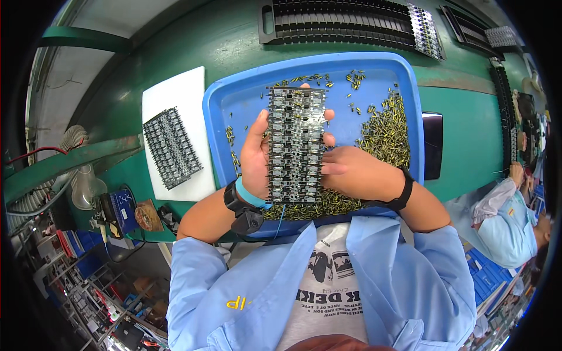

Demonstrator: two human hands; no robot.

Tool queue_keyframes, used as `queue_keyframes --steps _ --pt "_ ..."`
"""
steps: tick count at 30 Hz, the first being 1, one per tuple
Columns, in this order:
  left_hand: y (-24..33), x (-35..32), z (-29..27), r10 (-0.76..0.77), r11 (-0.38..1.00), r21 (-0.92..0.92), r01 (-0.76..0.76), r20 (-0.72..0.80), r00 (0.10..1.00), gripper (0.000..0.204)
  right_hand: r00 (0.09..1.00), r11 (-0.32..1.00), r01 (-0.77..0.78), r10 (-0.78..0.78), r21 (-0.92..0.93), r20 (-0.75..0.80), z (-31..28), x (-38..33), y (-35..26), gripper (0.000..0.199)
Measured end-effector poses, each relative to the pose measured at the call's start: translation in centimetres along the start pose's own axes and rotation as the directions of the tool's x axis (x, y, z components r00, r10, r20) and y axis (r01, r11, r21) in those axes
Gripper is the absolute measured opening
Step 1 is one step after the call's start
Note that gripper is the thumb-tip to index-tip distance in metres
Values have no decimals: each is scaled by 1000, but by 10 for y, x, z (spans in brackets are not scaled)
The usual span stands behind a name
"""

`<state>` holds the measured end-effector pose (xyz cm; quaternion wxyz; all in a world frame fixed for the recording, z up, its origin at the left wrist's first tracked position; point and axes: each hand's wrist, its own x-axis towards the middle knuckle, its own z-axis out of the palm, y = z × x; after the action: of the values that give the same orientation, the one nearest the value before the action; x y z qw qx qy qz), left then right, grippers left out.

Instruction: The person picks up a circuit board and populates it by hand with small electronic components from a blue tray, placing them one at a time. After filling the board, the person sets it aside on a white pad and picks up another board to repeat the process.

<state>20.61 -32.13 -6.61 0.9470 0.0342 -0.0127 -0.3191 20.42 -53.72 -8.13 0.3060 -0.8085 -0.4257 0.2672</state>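
My left hand (pixel 253 155) holds a long panel of small circuit boards (pixel 295 146) upright above a blue tub (pixel 209 117). Its thumb lies along the panel's left edge, and fingertips show past the right edge. Against the lower right side of the panel is my right hand (pixel 357 172), fingers bent and close together. What those fingers grip, if anything, is hidden. Many small brass-coloured and black cylindrical parts (pixel 386 137) lie in the tub, heaped on its right and near sides.
A second circuit board panel (pixel 172 147) rests on a white foam sheet (pixel 193 88) at left. Black slotted racks (pixel 345 23) holding boards stand at the back. A dark flat object (pixel 432 146) lies right of the tub. Another person (pixel 503 222) works at far right.
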Motion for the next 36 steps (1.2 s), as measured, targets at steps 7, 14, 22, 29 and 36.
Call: queue_keyframes --steps 7,14,22,29,36 --pt "3 -2 -3 24 1000 -6 -24 -3 1000 68 933 944 113 7 311 -359 -51 -8 0 17" --pt "4 -2 -2 43 999 24 -42 -67 997 67 799 578 191 378 793 -468 -53 -8 7 16" --pt "2 -4 1 38 996 92 -23 -173 984 69 764 670 150 389 727 -515 -49 -7 5 14" --pt "-10 -1 8 31 988 157 -6 -159 987 66 665 946 177 88 271 -742 -42 2 -3 18" --pt "-11 1 22 3 974 218 61 -281 960 61 644 990 141 -85 9 -760 -37 12 -14 23"
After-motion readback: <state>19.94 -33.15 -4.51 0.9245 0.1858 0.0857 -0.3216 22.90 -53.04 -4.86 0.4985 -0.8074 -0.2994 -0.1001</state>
